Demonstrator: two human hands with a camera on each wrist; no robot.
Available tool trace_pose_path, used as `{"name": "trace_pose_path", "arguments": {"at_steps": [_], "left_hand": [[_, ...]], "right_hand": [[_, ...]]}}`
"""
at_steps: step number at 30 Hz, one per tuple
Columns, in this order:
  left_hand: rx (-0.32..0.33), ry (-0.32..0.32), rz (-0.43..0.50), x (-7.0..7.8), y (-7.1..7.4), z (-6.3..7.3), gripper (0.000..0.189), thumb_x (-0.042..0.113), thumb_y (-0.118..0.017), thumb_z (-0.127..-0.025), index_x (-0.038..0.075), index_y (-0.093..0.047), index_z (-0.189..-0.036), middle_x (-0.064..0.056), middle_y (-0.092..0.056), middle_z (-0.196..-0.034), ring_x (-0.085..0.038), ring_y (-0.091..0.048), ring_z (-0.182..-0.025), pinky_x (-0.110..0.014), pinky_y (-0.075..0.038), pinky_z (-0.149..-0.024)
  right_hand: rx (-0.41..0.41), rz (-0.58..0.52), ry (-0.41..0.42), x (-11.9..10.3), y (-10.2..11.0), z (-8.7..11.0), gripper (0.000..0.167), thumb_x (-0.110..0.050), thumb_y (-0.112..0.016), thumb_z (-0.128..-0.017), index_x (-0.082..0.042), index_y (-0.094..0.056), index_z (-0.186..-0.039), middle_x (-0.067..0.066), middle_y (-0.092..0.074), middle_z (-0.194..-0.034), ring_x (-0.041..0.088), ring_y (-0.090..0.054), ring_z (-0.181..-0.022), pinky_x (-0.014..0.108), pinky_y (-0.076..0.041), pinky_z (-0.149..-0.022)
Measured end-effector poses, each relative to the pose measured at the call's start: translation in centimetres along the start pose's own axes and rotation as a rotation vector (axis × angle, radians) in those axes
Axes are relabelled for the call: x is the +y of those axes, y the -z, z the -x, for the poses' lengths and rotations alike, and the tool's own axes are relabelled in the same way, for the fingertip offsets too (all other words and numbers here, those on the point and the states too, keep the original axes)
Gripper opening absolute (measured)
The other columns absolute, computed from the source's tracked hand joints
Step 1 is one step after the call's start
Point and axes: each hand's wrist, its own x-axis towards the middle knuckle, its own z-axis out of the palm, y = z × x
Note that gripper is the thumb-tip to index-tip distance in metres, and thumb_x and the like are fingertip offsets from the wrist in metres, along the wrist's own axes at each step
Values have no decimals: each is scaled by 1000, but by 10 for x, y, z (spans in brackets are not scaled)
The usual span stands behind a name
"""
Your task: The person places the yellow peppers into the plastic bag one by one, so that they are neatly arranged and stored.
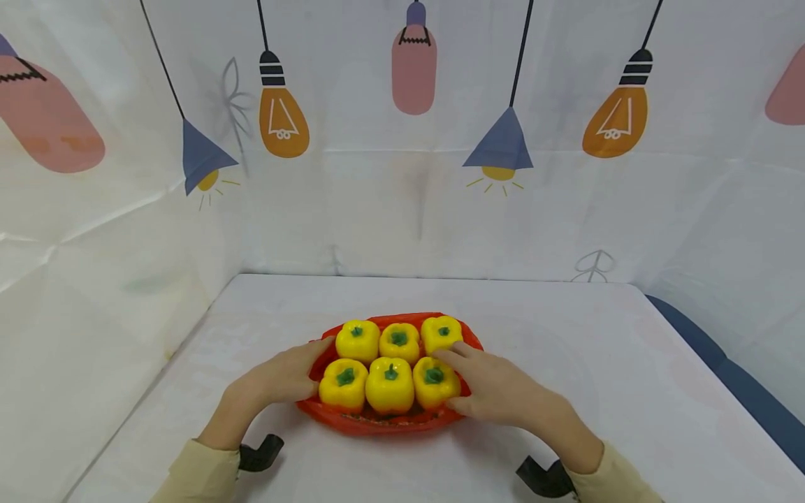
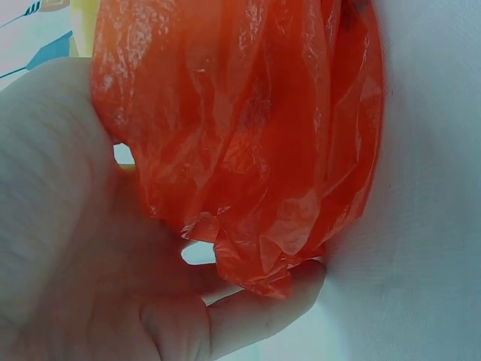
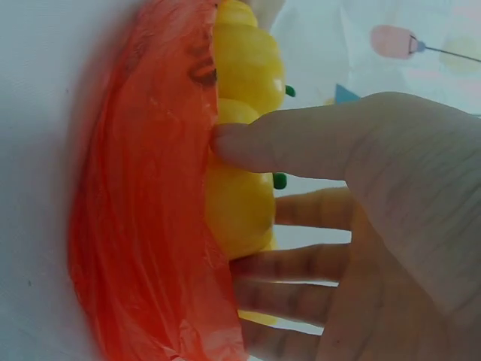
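Note:
Several yellow bell peppers [image 1: 390, 388] with green stems sit in two rows in a red plastic bag [image 1: 371, 425], its mouth spread around them. My left hand [image 1: 286, 374] reaches to the bag's left end with fingers and thumb spread apart. In the left wrist view, crumpled red plastic [image 2: 255, 150] hides the end of the thumb, and one finger lies along the bag's tip. At the right end is my right hand [image 1: 497, 384], its fingers fairly straight over the front right pepper [image 1: 434, 395]. The right wrist view shows its thumb [image 3: 285, 143] touching the bag's edge beside the peppers.
Bag and peppers rest on a white table [image 1: 629, 391]. A white sheet [image 1: 365, 209] printed with lamps and bulbs hangs behind and to the sides. Beyond the table's right edge shows a dark blue surface [image 1: 748, 391]. Black straps [image 1: 260, 454] stick out near both sleeves.

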Motion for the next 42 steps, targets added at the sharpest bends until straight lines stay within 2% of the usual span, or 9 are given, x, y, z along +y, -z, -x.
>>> {"name": "trace_pose_path", "arguments": {"at_steps": [5, 11, 16, 22, 28, 35, 39, 42], "left_hand": [[9, 11, -26, -1, -1, -2, 81, 25, -76, -79, 24, -40, -151, 5, -56, -143, -22, -52, -125, -60, -42, -110], [43, 32, -65, -3, -5, -4, 82, 18, -74, -78, 19, -39, -153, 3, -58, -140, -20, -55, -115, -57, -46, -107], [64, 73, -85, -1, -8, -3, 86, 26, -77, -78, 17, -37, -154, 1, -58, -140, -21, -55, -114, -56, -49, -103], [90, 90, -99, 7, -10, 0, 87, 41, -78, -78, 17, -40, -152, -3, -60, -138, -24, -57, -114, -57, -50, -102], [83, 95, -102, 10, -8, 1, 86, 39, -78, -79, 16, -40, -152, -3, -60, -138, -23, -57, -111, -56, -51, -101], [53, 86, -68, 5, -5, 1, 78, 32, -75, -84, 17, -40, -152, -4, -57, -143, -24, -54, -117, -57, -49, -103], [51, 67, -42, 0, -3, 1, 75, 35, -74, -85, 19, -42, -151, -3, -55, -145, -24, -54, -122, -58, -48, -105], [61, 52, -50, -3, -1, 2, 73, 31, -72, -87, 17, -41, -151, -5, -52, -148, -27, -52, -128, -58, -45, -107]], "right_hand": [[6, 22, -9, 1, -3, -2, 69, -38, -76, -83, -22, -50, -144, 3, -55, -140, 21, -61, -111, 51, -53, -100], [-3, 40, -26, 3, 1, -1, 69, -34, -75, -82, -18, -49, -144, 3, -57, -138, 18, -60, -108, 47, -53, -101], [-13, 35, -34, 1, 2, -1, 70, -35, -76, -82, -18, -49, -144, 3, -56, -140, 21, -61, -113, 49, -51, -103], [-38, 5, -75, 1, 3, 0, 69, -40, -76, -83, -25, -49, -145, 2, -54, -145, 25, -57, -124, 54, -49, -105], [-38, -15, -108, 6, 8, 3, 66, -40, -76, -83, -28, -52, -143, 0, -57, -141, 22, -57, -121, 53, -50, -105], [-30, -48, -113, 15, 21, 9, 58, -37, -74, -86, -27, -56, -140, 1, -55, -145, 25, -53, -131, 55, -46, -108], [-8, -87, -87, 21, 30, 12, 59, -38, -74, -86, -24, -55, -141, 3, -58, -140, 26, -56, -124, 54, -50, -104], [25, -86, -65, 29, 34, 13, 62, -41, -73, -87, -23, -53, -143, 3, -57, -140, 27, -56, -124, 55, -50, -102]]}}
